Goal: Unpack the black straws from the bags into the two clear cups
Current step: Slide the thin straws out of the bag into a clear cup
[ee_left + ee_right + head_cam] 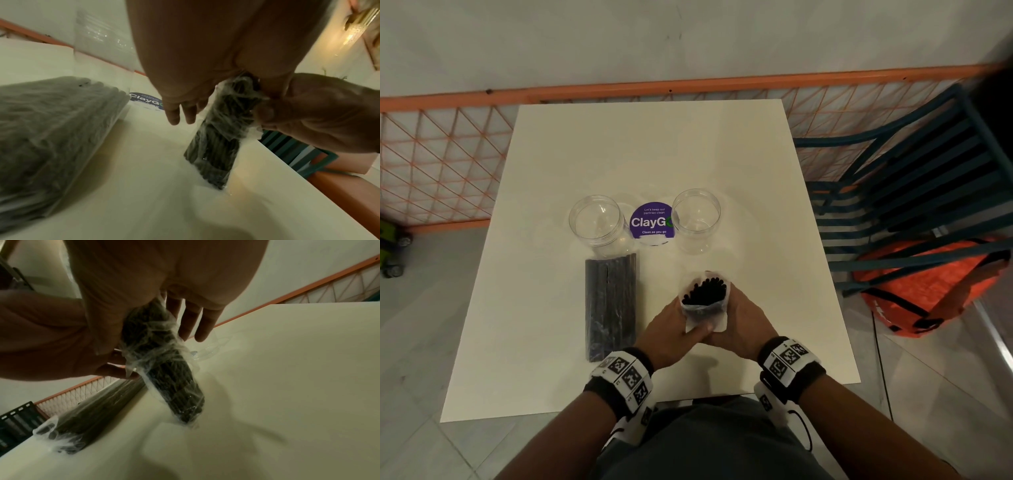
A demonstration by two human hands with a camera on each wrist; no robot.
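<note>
gripping opened bag (705, 305) of straws (705, 289), cups (597, 222) empty

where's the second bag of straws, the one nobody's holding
In the head view the unheld bag lies flat on the table's left side, just below the left clear cup, left of both hands.

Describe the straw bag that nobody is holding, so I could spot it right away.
On the white table, look just before the left clear cup. The sealed bag of black straws lies flat there, untouched, whereas the other bag stands upright and open between both hands.
</note>
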